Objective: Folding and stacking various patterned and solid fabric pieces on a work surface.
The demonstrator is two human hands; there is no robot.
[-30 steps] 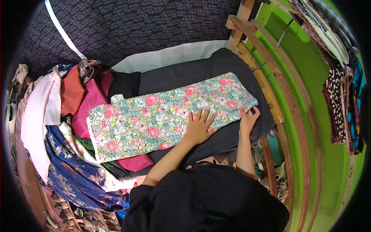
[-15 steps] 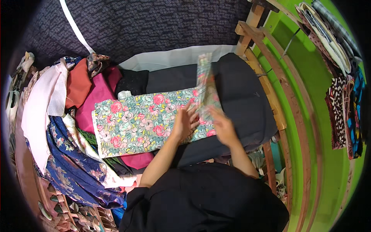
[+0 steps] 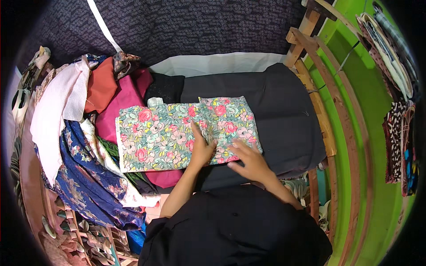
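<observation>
A floral fabric (image 3: 155, 133), pink and yellow blooms on grey-green, lies across a dark padded surface (image 3: 288, 119). Its right part is folded over toward the left, forming a squarish flap (image 3: 233, 117) on top. My left hand (image 3: 203, 148) rests at the flap's left side, thumb and fingers apart. My right hand (image 3: 250, 162) is spread over the flap's near right corner, fingertips on or just above the cloth. Neither hand grips anything that I can see.
Rumpled cloths are heaped at the left: pale pink (image 3: 55, 115), rust (image 3: 101, 86), magenta (image 3: 116, 108) and navy floral (image 3: 84, 177). A wooden rail (image 3: 341, 115) curves along the right by a green wall (image 3: 386, 208). Folded fabrics (image 3: 392, 146) hang there. A dark patterned curtain (image 3: 213, 26) stands behind.
The fabric's right end, raised and blurred before, now lies folded flat to the left. My left hand has drawn slightly nearer me, and my right hand has lowered and spread over the fold.
</observation>
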